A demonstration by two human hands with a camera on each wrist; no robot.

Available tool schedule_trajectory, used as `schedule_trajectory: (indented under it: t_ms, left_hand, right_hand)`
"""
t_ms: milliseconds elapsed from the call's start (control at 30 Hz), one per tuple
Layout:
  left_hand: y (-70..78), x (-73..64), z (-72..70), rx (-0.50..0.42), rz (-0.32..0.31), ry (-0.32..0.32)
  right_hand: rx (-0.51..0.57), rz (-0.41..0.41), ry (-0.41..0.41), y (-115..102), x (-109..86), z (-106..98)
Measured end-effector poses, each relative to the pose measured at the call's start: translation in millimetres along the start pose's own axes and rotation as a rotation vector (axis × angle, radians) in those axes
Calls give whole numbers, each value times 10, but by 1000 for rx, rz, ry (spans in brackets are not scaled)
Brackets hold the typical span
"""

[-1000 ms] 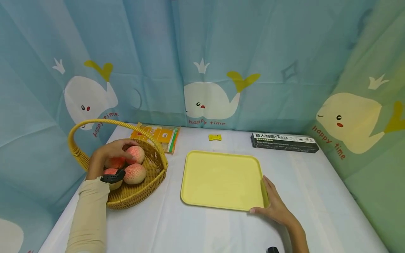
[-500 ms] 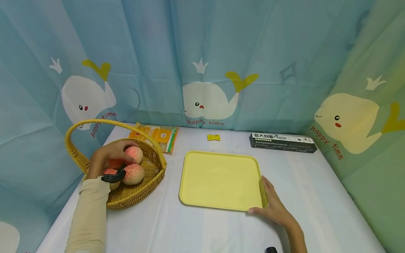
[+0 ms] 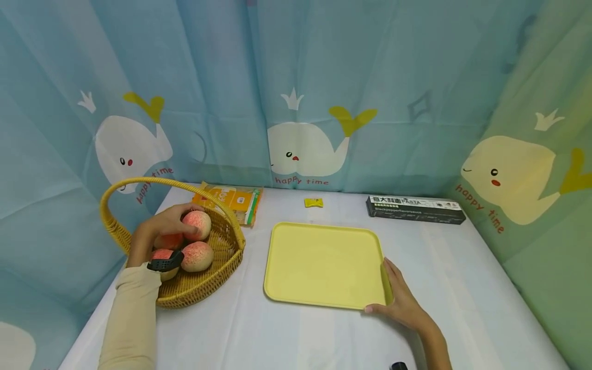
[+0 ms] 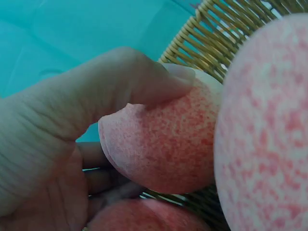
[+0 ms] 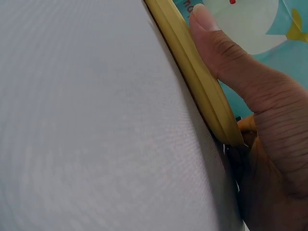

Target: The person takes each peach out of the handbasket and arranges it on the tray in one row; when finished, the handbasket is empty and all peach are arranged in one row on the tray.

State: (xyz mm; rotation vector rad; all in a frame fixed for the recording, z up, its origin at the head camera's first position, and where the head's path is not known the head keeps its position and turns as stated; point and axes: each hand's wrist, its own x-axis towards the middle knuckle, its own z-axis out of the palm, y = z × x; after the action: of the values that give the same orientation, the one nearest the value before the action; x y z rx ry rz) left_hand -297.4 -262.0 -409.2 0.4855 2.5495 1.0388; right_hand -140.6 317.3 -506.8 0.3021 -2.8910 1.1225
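Observation:
A wicker basket point(image 3: 199, 293) with a tall handle stands at the left and holds several pink-and-cream peaches. Inside it, my left hand point(image 3: 168, 221) grips the far peach point(image 3: 199, 224). In the left wrist view the thumb lies across that peach point(image 4: 168, 144), while the fingers reach round its other side, partly hidden. A nearer peach point(image 3: 197, 257) lies beside the wrist. My right hand point(image 3: 401, 303) holds the near right corner of a yellow rectangular tray point(image 3: 324, 264), thumb at the front rim and fingers along the right side. The tray lies flat with nothing on it.
Behind the basket lies an orange food packet point(image 3: 240, 203). A small yellow wrapped piece point(image 3: 314, 202) sits beyond the tray, and a black pasta box point(image 3: 416, 209) is at the back right. Printed curtains point(image 3: 222, 103) border the white table point(image 3: 277, 339).
My left hand's fingers have drawn closer round the far peach, which sits very slightly higher. My right hand and the tray have stayed in place.

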Motion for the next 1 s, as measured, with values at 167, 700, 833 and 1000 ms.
schedule_trajectory:
  t_ms: [167,700,833,1000]
  left_hand:
    - [66,-16,-10,-8,84,62]
    - [274,-97,-35,-90,203,109]
    - [293,-132,-4,-145,242,92]
    - [277,-201,75,-228,245,60]
  right_hand:
    - [-1,-6,9,7,-6,2]
    - [7,10,1,31,-4,3]
    - [14,8,2,40,-9,2]
    - [13,-1,3,45,-3,17]
